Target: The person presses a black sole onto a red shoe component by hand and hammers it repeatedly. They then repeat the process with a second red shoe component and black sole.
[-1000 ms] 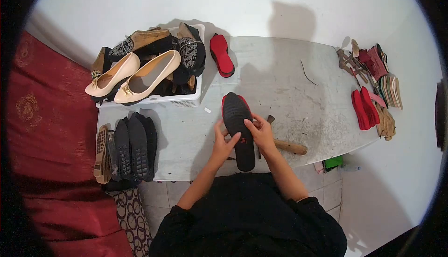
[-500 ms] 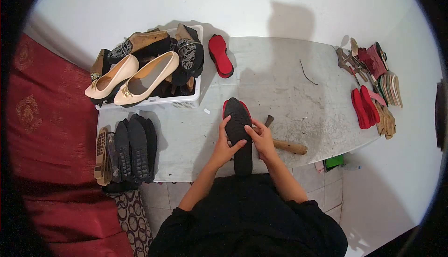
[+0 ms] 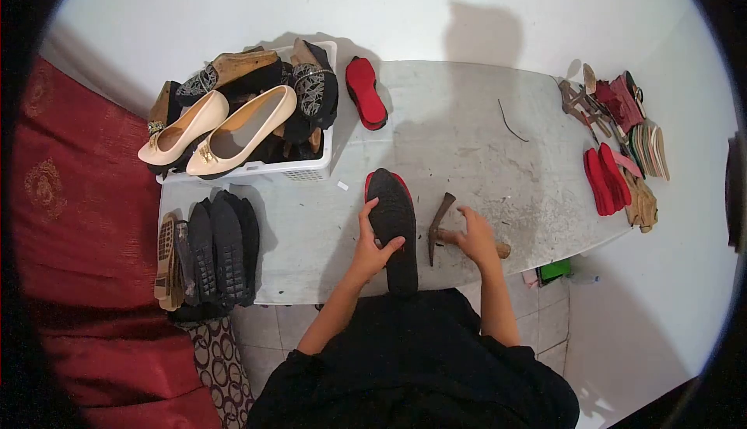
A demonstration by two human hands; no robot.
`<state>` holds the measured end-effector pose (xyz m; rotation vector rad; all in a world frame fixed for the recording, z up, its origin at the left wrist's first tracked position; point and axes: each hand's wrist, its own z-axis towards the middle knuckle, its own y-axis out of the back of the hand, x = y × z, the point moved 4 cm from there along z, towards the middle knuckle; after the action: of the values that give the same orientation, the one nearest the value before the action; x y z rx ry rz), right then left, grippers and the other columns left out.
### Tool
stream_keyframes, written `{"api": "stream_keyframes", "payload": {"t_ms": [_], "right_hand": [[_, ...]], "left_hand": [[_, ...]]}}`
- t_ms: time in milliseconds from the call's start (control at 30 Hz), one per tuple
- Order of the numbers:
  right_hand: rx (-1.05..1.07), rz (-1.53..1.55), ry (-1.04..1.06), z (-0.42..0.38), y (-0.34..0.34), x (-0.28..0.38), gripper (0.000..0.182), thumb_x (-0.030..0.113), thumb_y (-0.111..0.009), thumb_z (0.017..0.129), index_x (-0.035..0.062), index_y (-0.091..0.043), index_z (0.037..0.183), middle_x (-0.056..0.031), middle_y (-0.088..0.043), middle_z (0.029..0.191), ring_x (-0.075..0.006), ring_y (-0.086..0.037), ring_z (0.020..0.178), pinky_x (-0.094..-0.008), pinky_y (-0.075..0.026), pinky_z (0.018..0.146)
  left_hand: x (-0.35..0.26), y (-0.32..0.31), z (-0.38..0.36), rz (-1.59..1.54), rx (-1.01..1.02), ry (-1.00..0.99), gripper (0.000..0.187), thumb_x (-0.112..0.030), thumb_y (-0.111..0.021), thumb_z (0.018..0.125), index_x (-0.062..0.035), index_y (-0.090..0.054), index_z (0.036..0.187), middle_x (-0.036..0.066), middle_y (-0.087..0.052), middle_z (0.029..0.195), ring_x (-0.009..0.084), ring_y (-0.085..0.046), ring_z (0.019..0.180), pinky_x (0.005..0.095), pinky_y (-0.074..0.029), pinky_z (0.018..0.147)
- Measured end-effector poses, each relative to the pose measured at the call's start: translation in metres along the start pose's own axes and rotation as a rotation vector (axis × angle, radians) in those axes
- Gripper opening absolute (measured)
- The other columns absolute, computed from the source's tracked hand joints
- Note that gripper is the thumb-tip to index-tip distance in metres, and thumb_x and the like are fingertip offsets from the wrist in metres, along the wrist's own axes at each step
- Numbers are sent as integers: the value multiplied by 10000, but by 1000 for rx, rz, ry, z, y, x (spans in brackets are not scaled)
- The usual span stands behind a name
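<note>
My left hand [image 3: 373, 248] grips a black textured shoe sole [image 3: 391, 209] with a red edge along its toe end. The thumb presses across its face and the fingers wrap the left side. The sole's lower end reaches the front of my black shirt. To its right, on the table, lies a hammer [image 3: 441, 220] with a dark metal head and a wooden handle. My right hand [image 3: 478, 242] is over that handle, thumb and forefinger apart, and it covers part of the wood.
A white basket [image 3: 331, 137] holds beige flats [image 3: 247, 135] and several dark shoes. Black soles [image 3: 230, 246] stand stacked at the table's left edge. A red-faced sole [image 3: 366, 94] lies near the wall. Red pieces [image 3: 607, 180], tools [image 3: 580, 102] and insoles [image 3: 650, 150] sit at right.
My right hand has let go of the sole and moved right, over the hammer's handle. My left hand keeps the sole, which has shifted slightly left and down.
</note>
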<state>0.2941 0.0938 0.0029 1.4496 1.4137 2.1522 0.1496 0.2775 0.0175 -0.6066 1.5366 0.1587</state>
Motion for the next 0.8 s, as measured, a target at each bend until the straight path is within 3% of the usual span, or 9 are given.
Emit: {"api": "stream_keyframes", "payload": {"t_ms": [33,133,200,333,467,567,633,733,800], "right_hand": [[0,-386,5,-7,0,-10,394,165,-692,693,107,-543,1053,-90,-602,939,-293,-566,887,-372,-444,765],[196,-264,-98,-15,-12,-36,387,194,-712,679,119,-542,1019,-80,-578,950,-309,-542,915,-420,-425,782],[193,-299,-41,-19,-14,-40,396,216,-718,672,114,-541,1012,-82,-578,945,-308,-543,907,-418,-425,771],[61,-419,167,-26,-15,-34,391,272,-711,676,101,-550,989,-90,-584,923,-303,-552,885,-406,-431,731],[51,-385,171,-26,-11,-26,366,306,-651,741,92,-545,1019,-83,-591,910,-314,-572,806,-380,-451,680],[-94,-255,88,-12,0,-15,309,299,-594,814,65,-548,1010,-124,-601,829,-327,-585,718,-395,-455,614],[-134,33,-171,1,12,-18,300,310,-529,871,31,-549,980,-176,-593,748,-355,-577,659,-414,-442,574],[-205,284,-232,1,27,13,322,322,-503,891,7,-552,938,-197,-579,685,-376,-562,623,-415,-428,558],[-225,293,-182,0,43,47,318,318,-505,890,8,-556,934,-198,-578,687,-381,-560,624,-409,-428,557]], "left_hand": [[4,1,1,-1,1,1,825,-60,-705,725,-121,-173,1352,167,-332,1280,265,-431,1149,354,-419,935],[9,3,4,144,-12,-116,821,-66,-710,720,-118,-183,1347,171,-346,1269,269,-446,1134,360,-414,940],[9,0,3,154,36,-122,849,-20,-701,721,-189,-155,1349,161,-337,1276,268,-457,1120,384,-447,915],[-1,-4,0,130,34,-114,850,-49,-718,716,-165,-161,1349,162,-336,1277,272,-440,1137,383,-423,938],[-4,-2,-3,265,-17,-195,839,-71,-725,703,-123,-185,1342,163,-348,1275,265,-453,1127,358,-433,912],[-3,-1,-5,231,-16,-168,847,-76,-729,702,-133,-180,1344,159,-331,1285,266,-452,1127,358,-435,909],[-2,-1,-5,209,-9,-131,849,-78,-730,703,-138,-179,1345,157,-319,1292,267,-448,1129,359,-432,913],[-7,-2,-5,317,-29,-216,839,-89,-728,712,-145,-178,1343,158,-319,1292,267,-449,1127,358,-427,916],[-4,-4,-6,138,-9,-138,824,-100,-726,719,-142,-184,1339,161,-327,1290,268,-444,1133,358,-424,918]]}}
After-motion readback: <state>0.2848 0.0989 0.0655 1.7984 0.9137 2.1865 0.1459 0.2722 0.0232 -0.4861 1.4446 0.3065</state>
